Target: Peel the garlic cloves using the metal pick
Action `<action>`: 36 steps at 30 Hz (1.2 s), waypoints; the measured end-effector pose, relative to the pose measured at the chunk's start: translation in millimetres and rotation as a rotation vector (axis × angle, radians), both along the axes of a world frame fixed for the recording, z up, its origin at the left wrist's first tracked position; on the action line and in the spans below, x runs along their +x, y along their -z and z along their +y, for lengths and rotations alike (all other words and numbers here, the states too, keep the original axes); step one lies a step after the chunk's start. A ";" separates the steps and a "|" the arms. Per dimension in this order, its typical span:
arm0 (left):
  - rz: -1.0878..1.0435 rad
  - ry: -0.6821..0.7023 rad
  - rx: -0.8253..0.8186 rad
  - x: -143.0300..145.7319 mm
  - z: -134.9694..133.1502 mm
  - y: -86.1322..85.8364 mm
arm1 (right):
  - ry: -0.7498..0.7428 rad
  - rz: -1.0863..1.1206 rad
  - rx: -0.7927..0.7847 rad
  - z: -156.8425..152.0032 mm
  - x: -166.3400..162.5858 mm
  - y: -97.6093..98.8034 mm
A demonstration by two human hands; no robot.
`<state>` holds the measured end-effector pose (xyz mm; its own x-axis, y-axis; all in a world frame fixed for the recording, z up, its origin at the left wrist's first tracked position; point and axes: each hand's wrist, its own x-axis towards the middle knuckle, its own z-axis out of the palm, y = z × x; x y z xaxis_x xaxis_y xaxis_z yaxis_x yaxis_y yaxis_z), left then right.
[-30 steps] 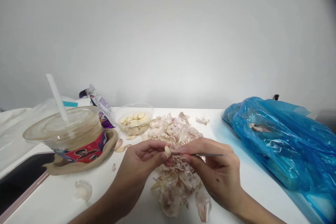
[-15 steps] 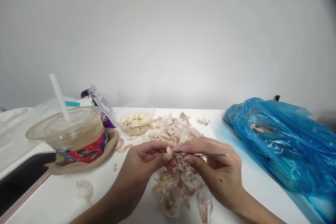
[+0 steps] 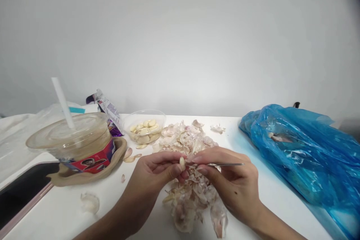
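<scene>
Between the thumb and fingers of my left hand [image 3: 153,180] is a pale garlic clove [image 3: 182,163]. My right hand [image 3: 234,180] pinches a thin metal tool [image 3: 226,164] whose handle end sticks out to the right; its working tip is hidden by the fingers near the clove, so its kind does not show. Both hands are held close together above a heap of garlic skins [image 3: 185,138]. Behind my left hand stands a clear plastic bowl [image 3: 162,120] with several peeled cloves [image 3: 146,129] in it.
At the left, a lidded drink cup [image 3: 92,138] with a white straw [image 3: 62,103] sits in a cardboard holder [image 3: 81,180], beside a phone [image 3: 25,191]. A purple wrapper [image 3: 108,110] lies behind. A blue plastic bag [image 3: 303,150] fills the right side. Loose cloves [image 3: 129,157] lie near the bowl.
The clove has turned slightly in my left fingers and shifted a touch to the right. My right hand and the metal tool have barely moved.
</scene>
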<state>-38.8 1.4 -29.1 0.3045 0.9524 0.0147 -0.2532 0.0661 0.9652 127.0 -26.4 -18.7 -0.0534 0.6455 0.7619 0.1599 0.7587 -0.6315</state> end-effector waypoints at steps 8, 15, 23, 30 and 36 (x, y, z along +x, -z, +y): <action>-0.043 0.022 -0.037 3.5 -0.9 -2.8 | 0.002 -0.006 -0.035 -0.4 1.2 1.1; -0.059 0.044 -0.062 5.1 -3.1 -8.2 | -0.034 -0.036 -0.028 -0.5 2.9 -1.5; -0.149 0.045 -0.170 5.7 -1.5 -11.1 | -0.077 -0.081 -0.030 -0.9 4.1 -5.2; -0.143 0.011 -0.155 2.2 0.0 -12.6 | -0.036 -0.060 0.001 -0.4 2.2 -0.3; -0.140 0.061 -0.139 2.2 -0.1 -10.4 | 0.042 -0.040 0.079 3.5 2.3 3.2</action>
<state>-36.6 1.4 -18.7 0.3660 0.9280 -0.0695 -0.3760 0.2158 0.9011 129.3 -23.0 -21.8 -0.0588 0.5855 0.8086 0.2163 0.7982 -0.5622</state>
